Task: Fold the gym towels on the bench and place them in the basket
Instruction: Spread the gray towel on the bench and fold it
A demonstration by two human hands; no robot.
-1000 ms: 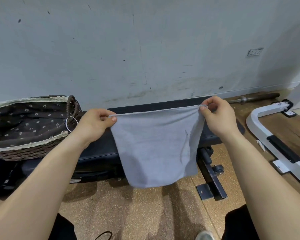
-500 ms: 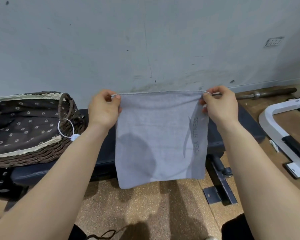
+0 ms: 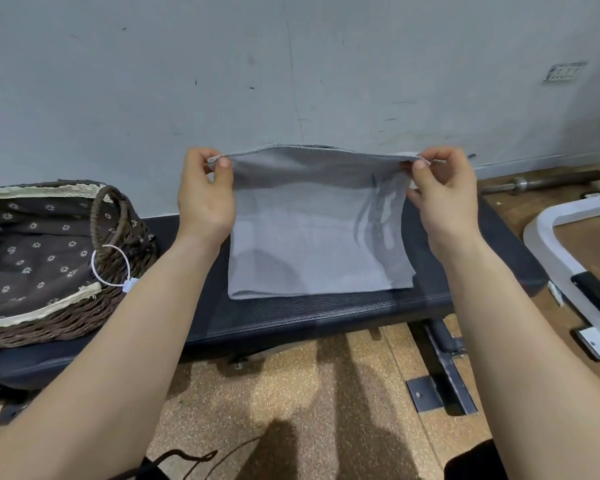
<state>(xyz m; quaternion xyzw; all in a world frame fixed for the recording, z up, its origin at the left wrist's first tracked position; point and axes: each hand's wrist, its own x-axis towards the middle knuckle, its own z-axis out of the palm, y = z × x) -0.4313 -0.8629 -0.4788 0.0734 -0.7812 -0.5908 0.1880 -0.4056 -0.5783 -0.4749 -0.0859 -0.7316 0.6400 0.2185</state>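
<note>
Towel (image 3: 312,244) now lies bottom-first on desk (image 3: 291,317), vs hanging free 0.5 s ago. Left grip (image 3: 205,199) & right grip (image 3: 444,202) each pinch a top corner. Risk: slack top edge sags, so corners land uneven & fold skews. Basket (image 3: 66,313) waits at left.

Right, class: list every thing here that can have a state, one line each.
Grey cloth gym towel: folded double, top edges held up, lower fold resting on black padded bench.
Left hand: pinches towel's left corner.
Right hand: pinches towel's right corner.
Brown wicker basket with flowered lining: upright, no towel visible inside.
</note>
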